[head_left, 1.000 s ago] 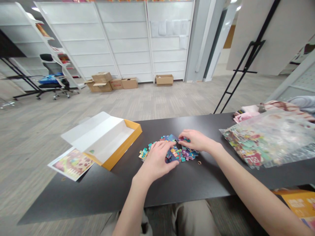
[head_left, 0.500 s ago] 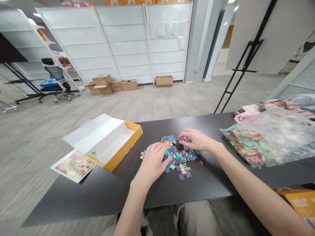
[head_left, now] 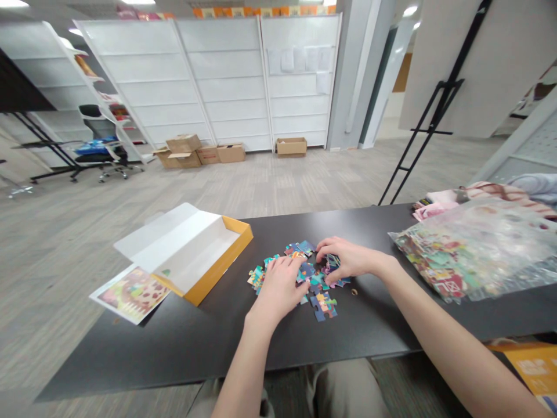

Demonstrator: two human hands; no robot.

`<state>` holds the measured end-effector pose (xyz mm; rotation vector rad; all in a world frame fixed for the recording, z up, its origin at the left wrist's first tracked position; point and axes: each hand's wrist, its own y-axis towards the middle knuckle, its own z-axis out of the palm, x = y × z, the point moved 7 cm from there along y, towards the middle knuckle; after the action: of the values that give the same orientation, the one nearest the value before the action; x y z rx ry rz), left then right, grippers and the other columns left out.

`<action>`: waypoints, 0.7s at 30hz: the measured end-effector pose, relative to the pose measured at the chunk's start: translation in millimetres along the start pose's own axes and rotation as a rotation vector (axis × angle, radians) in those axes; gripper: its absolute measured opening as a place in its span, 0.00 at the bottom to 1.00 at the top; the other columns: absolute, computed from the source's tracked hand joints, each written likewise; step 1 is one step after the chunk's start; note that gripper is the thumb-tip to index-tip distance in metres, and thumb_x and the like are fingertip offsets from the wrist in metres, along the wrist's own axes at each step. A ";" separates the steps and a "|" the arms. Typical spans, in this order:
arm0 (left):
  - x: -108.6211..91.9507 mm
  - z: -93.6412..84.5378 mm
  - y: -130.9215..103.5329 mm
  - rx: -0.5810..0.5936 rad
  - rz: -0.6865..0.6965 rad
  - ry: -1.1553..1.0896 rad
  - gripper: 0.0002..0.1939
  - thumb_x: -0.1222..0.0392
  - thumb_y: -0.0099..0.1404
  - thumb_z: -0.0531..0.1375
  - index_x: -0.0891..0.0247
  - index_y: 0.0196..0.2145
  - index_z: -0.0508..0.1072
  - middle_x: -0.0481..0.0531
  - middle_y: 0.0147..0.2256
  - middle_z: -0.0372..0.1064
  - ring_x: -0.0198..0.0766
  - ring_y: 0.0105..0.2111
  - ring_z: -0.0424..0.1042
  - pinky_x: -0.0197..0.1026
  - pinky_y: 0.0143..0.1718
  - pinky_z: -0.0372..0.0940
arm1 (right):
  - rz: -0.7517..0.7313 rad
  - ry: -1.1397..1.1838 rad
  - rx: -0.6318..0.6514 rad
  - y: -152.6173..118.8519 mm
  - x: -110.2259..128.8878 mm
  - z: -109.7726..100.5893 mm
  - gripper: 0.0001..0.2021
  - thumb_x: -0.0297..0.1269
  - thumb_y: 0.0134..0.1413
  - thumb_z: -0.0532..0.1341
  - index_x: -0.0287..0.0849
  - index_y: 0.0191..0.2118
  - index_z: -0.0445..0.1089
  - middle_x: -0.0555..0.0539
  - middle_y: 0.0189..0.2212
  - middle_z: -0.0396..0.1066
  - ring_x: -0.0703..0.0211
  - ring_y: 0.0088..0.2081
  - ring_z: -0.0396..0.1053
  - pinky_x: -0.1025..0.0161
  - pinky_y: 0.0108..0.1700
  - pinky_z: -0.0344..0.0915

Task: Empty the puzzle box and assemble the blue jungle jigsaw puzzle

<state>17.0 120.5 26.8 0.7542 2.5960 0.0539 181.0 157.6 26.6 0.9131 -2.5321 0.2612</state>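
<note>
A pile of colourful puzzle pieces [head_left: 259, 275] lies on the black table [head_left: 174, 342]. My left hand [head_left: 282, 283] rests palm down over the middle of the pile, fingers spread, with nothing visible gripped. At the pile's right side my right hand [head_left: 343, 258] is curved around some pieces, thumb and fingers apart, fingertips touching the pieces. Some joined pieces [head_left: 324, 306] lie nearest me, below the pile. A tiny brown scrap [head_left: 354, 292] is just right of the pile.
An open yellow box [head_left: 226, 255] with a white inside stands at the left, beside a picture sheet [head_left: 133, 292]. A clear plastic bag of puzzle pieces [head_left: 456, 249] and some cloths [head_left: 439, 210] lie at the right. White shelves and cardboard boxes [head_left: 291, 147] stand beyond.
My left hand has shifted slightly right over the pile. My right hand has moved a little lower, its thumb now down by the pieces and farther from its fingers.
</note>
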 end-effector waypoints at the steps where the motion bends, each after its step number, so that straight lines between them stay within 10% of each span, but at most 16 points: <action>1: 0.4 0.1 -0.1 0.002 0.000 -0.016 0.25 0.58 0.62 0.65 0.60 0.56 0.68 0.58 0.51 0.72 0.51 0.55 0.67 0.54 0.58 0.59 | 0.008 0.004 0.002 -0.8 -2.1 -0.8 0.23 0.52 0.42 0.73 0.46 0.44 0.77 0.41 0.53 0.69 0.43 0.53 0.66 0.50 0.58 0.61; 21: 0.2 -2.8 -2.0 -0.008 0.072 -0.064 0.24 0.65 0.64 0.60 0.58 0.58 0.66 0.56 0.60 0.65 0.47 0.62 0.62 0.52 0.62 0.58 | 0.182 -0.019 -0.020 -16.6 -34.1 -28.9 0.19 0.44 0.45 0.69 0.44 0.45 0.76 0.43 0.44 0.75 0.48 0.43 0.71 0.57 0.47 0.67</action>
<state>14.6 119.2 29.0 0.8323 2.5068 0.0604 224.8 173.1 37.1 0.6813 -2.6330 0.2836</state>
